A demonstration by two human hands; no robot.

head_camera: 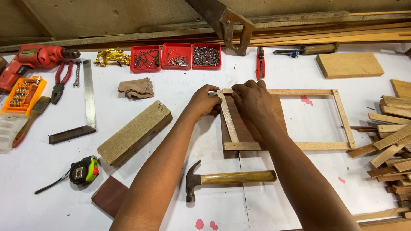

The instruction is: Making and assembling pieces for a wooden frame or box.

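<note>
both hands meet at the top left corner of a thin wooden frame (286, 146) lying flat on the white bench (180, 111). the left hand (204, 102) curls around the corner from the outside, fingers bent and pinching the end of the frame's left strip. the right hand (252, 97) lies over the same corner from above, fingers bent down onto the top strip; whether it grips something small beneath them cannot be told. a dark brown board (248, 128) lies under the left part of the frame, partly hidden by the right forearm.

just below the frame lies a claw hammer (227, 179) with a wooden handle, head to the left. left of the hands sits a thick rough wood block (135, 132), and further down a tape measure (84, 170) and a dark red pad (110, 195). along the back of the bench stand three red trays (176, 56) of nails and screws, with a crumpled cloth (136, 87) in front of them. a red drill (32, 60), pliers (61, 81) and a metal square (87, 107) lie at far left. a heap of short wood strips (391, 145) fills the right edge, near a flat plank (349, 64).
</note>
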